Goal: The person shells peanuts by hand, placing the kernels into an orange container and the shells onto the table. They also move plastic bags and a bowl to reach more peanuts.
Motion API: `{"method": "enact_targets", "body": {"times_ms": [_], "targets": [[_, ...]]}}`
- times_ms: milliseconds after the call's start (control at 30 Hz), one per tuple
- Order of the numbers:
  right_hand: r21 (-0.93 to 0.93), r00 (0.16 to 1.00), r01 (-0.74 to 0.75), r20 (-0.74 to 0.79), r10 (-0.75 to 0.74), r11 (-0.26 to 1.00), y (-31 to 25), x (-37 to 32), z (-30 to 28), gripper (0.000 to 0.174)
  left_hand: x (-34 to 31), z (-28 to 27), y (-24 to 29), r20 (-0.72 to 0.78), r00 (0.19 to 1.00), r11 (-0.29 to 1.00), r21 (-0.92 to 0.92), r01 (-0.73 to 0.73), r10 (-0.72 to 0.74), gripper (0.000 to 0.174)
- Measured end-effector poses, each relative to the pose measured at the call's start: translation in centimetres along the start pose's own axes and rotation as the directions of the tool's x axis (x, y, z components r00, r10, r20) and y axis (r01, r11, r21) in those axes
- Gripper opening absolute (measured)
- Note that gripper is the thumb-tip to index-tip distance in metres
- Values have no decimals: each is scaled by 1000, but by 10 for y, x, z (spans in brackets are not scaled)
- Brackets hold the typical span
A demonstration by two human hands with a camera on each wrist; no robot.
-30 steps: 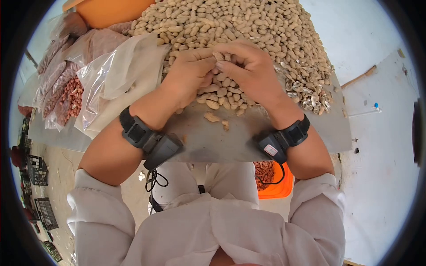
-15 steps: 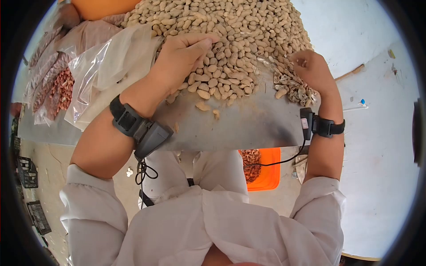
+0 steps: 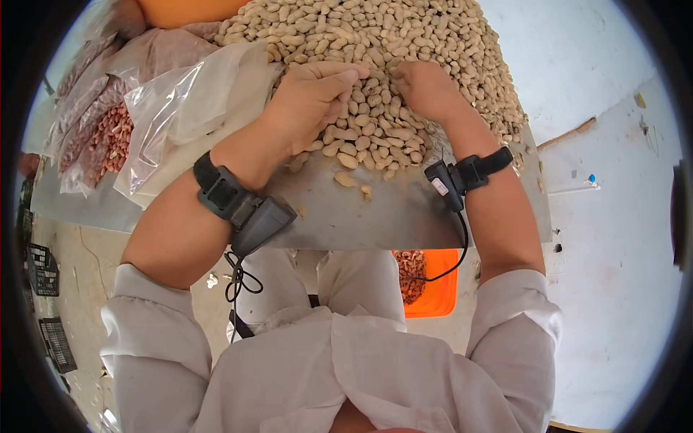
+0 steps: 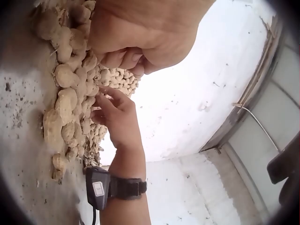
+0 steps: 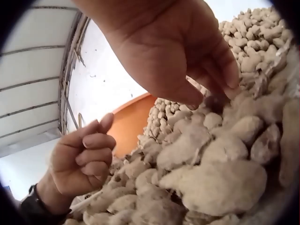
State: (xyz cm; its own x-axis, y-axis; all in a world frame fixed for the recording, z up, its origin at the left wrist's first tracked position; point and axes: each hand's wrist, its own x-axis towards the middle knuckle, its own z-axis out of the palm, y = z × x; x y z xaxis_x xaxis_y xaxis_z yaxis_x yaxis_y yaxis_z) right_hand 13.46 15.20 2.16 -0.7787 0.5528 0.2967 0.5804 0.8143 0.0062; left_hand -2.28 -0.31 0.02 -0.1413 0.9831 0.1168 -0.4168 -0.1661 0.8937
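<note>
Over the near left part of the heap of unshelled peanuts (image 3: 379, 133), my left hand (image 3: 310, 101) is held with its fingers curled in and the thumb laid along the index finger. In the right wrist view this left hand (image 5: 84, 159) shows no peanut at its fingertips; the inside of the palm is hidden. My right hand (image 3: 429, 90) reaches down to the heap on the right. Its thumb and fingers (image 5: 225, 70) are spread a little apart in the right wrist view, tips right at the peanuts (image 5: 220, 185).
Clear plastic bags of red peanut kernels (image 3: 112, 144) lie at the left, beside an empty-looking plastic bag (image 3: 195, 108). An orange basin (image 3: 188, 11) stands behind them. Below the metal tabletop (image 3: 346, 216), an orange container (image 3: 437, 289) holds reddish kernels. Black crates (image 3: 56, 343) stand on the floor.
My right hand left the left hand, swung right over the pile of empty shells, then came back to the unshelled peanuts. My left hand has stayed over the heap with curled fingers.
</note>
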Motion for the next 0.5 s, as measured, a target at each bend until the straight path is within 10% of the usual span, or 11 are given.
{"method": "enact_targets", "body": {"times_ms": [167,333,500], "targets": [[340,996,-66,-35,83,938,-15,-8,-19,19,-1,1,0,-5,1000,999,29,-21,21,28],[888,993,57,-98,68,456,-49,-27,-27,14,-2,8,-3,-50,989,952,281,-123,142,29],[957,980,175,-191,50,231,-52,-31,-15,16,-2,7,-3,-6,983,896,411,-166,185,27]]}}
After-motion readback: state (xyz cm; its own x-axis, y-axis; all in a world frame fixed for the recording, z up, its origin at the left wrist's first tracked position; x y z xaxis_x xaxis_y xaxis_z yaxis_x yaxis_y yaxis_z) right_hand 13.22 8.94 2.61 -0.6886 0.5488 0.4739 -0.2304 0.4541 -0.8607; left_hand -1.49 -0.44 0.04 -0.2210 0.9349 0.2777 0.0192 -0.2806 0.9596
